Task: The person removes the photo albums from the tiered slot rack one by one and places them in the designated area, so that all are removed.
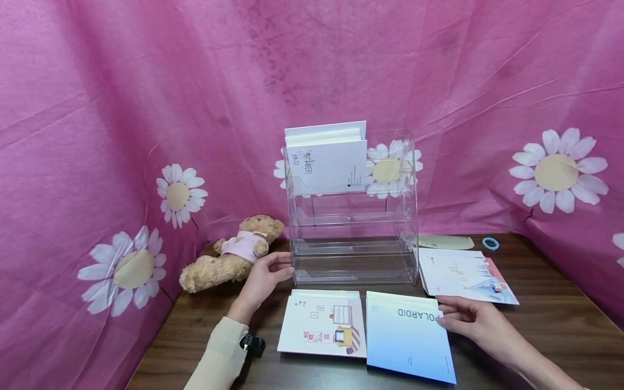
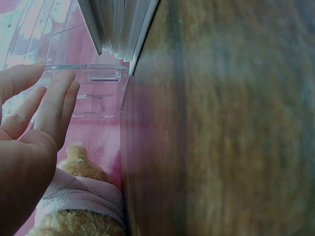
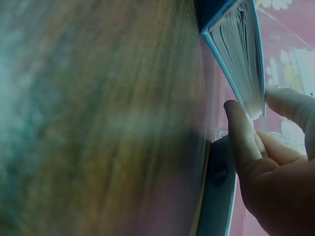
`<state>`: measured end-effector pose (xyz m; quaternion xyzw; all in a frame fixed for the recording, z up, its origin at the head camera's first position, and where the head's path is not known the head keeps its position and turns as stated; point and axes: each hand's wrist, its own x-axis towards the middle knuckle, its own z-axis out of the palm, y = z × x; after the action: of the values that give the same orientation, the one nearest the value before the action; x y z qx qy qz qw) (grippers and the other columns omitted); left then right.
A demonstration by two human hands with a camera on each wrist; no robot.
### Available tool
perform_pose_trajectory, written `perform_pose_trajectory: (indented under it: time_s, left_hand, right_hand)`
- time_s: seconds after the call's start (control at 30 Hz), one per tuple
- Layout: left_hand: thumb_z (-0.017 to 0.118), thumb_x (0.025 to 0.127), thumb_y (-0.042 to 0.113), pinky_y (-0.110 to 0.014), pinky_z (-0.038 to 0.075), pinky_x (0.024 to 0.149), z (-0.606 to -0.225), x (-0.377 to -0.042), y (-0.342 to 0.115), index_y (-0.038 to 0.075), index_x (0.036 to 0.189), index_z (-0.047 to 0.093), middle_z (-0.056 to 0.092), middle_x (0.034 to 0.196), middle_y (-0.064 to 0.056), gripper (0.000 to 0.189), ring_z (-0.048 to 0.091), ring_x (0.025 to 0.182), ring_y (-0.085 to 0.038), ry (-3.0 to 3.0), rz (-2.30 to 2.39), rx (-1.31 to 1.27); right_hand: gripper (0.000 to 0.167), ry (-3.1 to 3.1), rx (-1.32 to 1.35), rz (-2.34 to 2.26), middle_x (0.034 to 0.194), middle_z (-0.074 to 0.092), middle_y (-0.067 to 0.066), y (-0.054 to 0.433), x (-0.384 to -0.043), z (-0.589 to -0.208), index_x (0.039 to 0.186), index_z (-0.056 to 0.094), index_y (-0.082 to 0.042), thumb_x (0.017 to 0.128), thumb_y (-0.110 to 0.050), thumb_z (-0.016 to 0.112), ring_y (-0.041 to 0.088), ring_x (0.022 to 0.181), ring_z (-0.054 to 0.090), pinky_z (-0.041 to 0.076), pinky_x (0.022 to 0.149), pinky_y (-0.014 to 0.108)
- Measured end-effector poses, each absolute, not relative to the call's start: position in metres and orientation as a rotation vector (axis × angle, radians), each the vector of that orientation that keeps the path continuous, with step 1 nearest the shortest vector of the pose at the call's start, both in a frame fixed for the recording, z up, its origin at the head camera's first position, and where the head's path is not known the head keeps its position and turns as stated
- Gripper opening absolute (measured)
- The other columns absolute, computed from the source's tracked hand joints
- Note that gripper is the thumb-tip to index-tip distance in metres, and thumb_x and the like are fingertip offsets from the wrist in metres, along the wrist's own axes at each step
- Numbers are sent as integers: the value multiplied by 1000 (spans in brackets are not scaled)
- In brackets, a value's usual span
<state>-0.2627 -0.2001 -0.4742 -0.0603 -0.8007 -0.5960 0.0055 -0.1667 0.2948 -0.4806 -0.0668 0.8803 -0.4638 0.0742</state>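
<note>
My right hand [image 1: 475,319] pinches the right edge of a blue-and-white album [image 1: 409,346] marked POLAROID, thumb on its cover and fingers under it. One end of the album is raised off the table in the right wrist view, its pages [image 3: 238,44] showing. At the lower left side of a clear acrylic tiered rack [image 1: 353,277] is my left hand [image 1: 260,281], fingers extended and fingertips right at the side panel. White albums [image 1: 326,168] stand in the rack's top tier, on the left. A white illustrated album [image 1: 317,325] lies in front of the rack.
A teddy bear [image 1: 241,246] in a pink top lies left of the rack, close behind my left hand. Another illustrated album [image 1: 458,271] lies to the right, with a comb [image 1: 446,241] and a blue ring [image 1: 483,244] behind it. Pink flowered cloth [image 1: 439,81] hangs around the table.
</note>
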Motion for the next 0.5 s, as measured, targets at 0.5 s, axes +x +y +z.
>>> perform_pose_trajectory:
  time_s: [0.5]
  left_hand:
    - [80,100,2,-19,60,88,-474,-261,-199,3,134,77,81,127,-19,34,76,110,-16,-2499,-1859,-194]
  right_hand:
    - [62,2491,-160,-1400,133,79,24,296,-174,-477,150,58,18,105,-18,80,-2,103,75,64,86,20]
